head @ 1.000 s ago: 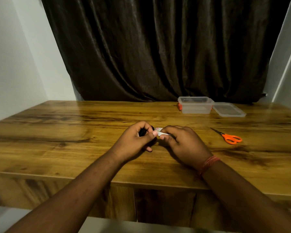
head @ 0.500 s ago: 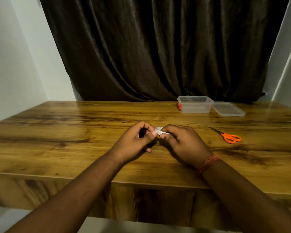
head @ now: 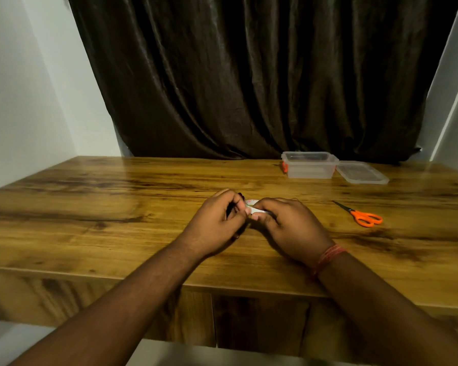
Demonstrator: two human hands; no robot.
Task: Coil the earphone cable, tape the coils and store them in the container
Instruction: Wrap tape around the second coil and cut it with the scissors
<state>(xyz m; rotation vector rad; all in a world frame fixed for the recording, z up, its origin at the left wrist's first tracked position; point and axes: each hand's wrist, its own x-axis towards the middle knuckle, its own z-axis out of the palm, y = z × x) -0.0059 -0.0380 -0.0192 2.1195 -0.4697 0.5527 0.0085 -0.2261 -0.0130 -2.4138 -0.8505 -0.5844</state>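
Note:
My left hand grips the black coiled earphone cable, which is mostly hidden inside the curled fingers. My right hand pinches a short white strip of tape that bridges the gap between both hands. The two hands meet just above the wooden table, near its middle. A clear plastic container with orange clips stands open at the back right, its lid lying flat beside it.
Orange-handled scissors lie on the table to the right of my right hand. A dark curtain hangs behind the table, with white walls on both sides. The table's front edge runs under my forearms.
Both hands stay together at the same spot. The fingers have shifted slightly around the tape strip and the coil.

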